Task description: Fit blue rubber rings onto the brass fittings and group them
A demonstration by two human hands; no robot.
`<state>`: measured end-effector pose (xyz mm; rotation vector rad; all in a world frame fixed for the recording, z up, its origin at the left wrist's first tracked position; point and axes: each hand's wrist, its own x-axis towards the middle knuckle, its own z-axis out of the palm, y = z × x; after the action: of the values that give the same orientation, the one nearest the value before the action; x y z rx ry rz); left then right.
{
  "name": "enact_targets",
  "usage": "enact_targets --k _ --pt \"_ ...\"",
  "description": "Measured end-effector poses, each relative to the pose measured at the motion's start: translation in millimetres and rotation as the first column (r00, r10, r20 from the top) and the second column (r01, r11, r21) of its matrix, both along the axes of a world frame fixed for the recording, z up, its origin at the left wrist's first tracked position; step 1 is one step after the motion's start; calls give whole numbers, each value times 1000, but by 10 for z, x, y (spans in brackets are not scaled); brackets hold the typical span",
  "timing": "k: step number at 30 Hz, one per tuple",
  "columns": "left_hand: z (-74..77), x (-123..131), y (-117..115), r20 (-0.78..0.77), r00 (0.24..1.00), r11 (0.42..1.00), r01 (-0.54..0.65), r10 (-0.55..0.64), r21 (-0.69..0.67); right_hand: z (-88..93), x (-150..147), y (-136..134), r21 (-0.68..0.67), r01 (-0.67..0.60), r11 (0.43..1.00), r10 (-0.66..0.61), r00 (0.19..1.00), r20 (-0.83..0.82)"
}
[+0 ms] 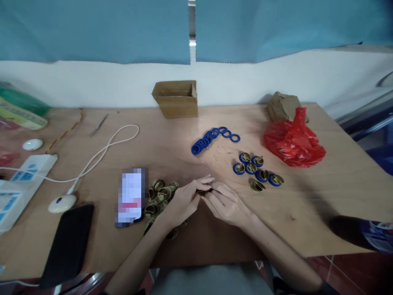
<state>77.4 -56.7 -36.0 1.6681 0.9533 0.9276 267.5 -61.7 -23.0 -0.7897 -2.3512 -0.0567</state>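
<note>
My left hand [184, 201] and my right hand [226, 203] meet above the table, fingertips pinched around a small dark brass-coloured piece [203, 191]. Fingers cover most of it, so its full shape is hidden. Beside and partly under my left forearm lies a heap of round brass-coloured parts [163, 193]. Beyond my right hand, several similar brass parts sit in blue rings [251, 168], and one brass part [257, 187] lies without a ring. A row of loose blue rings [206, 140] rests farther back, with thin wire rings [220, 150] in front of it.
Left of the heap are a lit phone [130, 196], a black phone [68, 243], a white cable [101, 153] and a power strip [26, 184]. An open cardboard box [178, 107] stands at the back. To the right are a red plastic bag [293, 141] and a dark bottle [362, 233].
</note>
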Motion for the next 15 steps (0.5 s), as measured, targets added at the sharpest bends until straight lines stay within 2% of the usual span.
enact_targets --k 6,11,15 --pt "24 8 -2 -21 1000 997 -19 21 76 -15 -11 6 -66 -11 998 8 999 -39" --pt "-19 -3 15 -73 997 963 -13 34 268 -27 -19 20 -29 29 999 -30 999 -36" --pt "-69 1 19 -124 992 944 4 39 331 -49 -19 16 -101 48 994 -51 998 -29"
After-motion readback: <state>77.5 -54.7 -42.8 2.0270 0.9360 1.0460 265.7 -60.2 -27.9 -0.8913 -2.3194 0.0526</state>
